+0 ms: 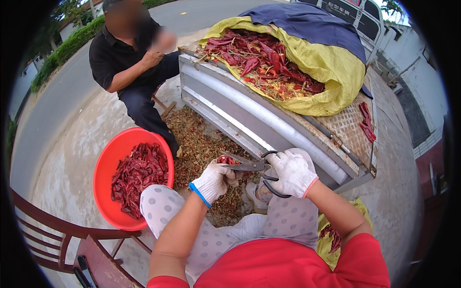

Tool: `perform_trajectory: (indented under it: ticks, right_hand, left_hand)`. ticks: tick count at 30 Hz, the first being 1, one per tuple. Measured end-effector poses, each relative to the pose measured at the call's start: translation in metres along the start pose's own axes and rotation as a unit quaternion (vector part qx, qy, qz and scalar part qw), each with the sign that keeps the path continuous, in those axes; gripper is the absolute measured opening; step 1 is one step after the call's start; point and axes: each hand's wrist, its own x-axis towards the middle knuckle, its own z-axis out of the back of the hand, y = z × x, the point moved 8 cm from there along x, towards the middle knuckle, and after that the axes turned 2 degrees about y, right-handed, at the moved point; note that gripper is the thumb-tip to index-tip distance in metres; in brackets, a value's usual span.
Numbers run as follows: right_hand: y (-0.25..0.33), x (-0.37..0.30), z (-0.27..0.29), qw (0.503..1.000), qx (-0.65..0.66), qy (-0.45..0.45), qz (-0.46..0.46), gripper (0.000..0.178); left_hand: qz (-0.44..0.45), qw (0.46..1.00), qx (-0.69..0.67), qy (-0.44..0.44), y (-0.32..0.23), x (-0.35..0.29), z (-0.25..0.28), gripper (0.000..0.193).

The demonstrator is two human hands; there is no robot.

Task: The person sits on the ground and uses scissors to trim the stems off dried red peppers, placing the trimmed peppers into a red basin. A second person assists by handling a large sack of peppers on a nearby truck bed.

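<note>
My left hand (pixel 213 181), in a white knit glove with a blue cuff, is closed on a dried red chili pepper (pixel 227 160). In a white glove with a pink cuff, my right hand (pixel 292 174) grips a pair of black-handled scissors (pixel 251 166). The blades are apart and reach left to the pepper, right by the left glove's fingertips. To my left, a round red basin (pixel 104 180) holds a heap of dried red chilies (pixel 139 177). Cut stems and scraps (pixel 199 139) cover the ground below my hands.
A truck bed (pixel 230 115) in front carries a yellow sack (pixel 331 91) spilling chilies, under a dark blue cloth. At the far left sits another person (pixel 129 72) in black. A wooden chair (pixel 62 235) stands lower left; a second yellow sack (pixel 331 249) lies lower right.
</note>
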Motion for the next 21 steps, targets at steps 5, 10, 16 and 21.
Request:
perform_trajectory:
  ticks: [5, 10, 16, 21]
  right_hand:
    - [0.001, 0.005, 0.014, 0.997, -0.074, 0.011, 0.024, 0.059]
    - [-0.003, 0.007, 0.005, 0.998, -0.042, 0.029, 0.048, 0.046]
    - [-0.011, -0.006, -0.019, 0.989, 0.129, 0.047, 0.049, 0.036]
    - [-0.037, -0.022, -0.012, 0.992, 0.120, -0.015, -0.036, 0.037]
  left_hand:
    - [0.086, 0.989, 0.010, 0.117, 0.001, -0.012, -0.023, 0.057]
    - [0.102, 0.985, 0.014, 0.136, 0.008, -0.019, -0.030, 0.068]
    - [0.141, 0.980, 0.010, 0.142, 0.022, -0.013, -0.022, 0.035]
    - [0.153, 0.978, 0.010, 0.143, 0.029, 0.007, -0.004, 0.027]
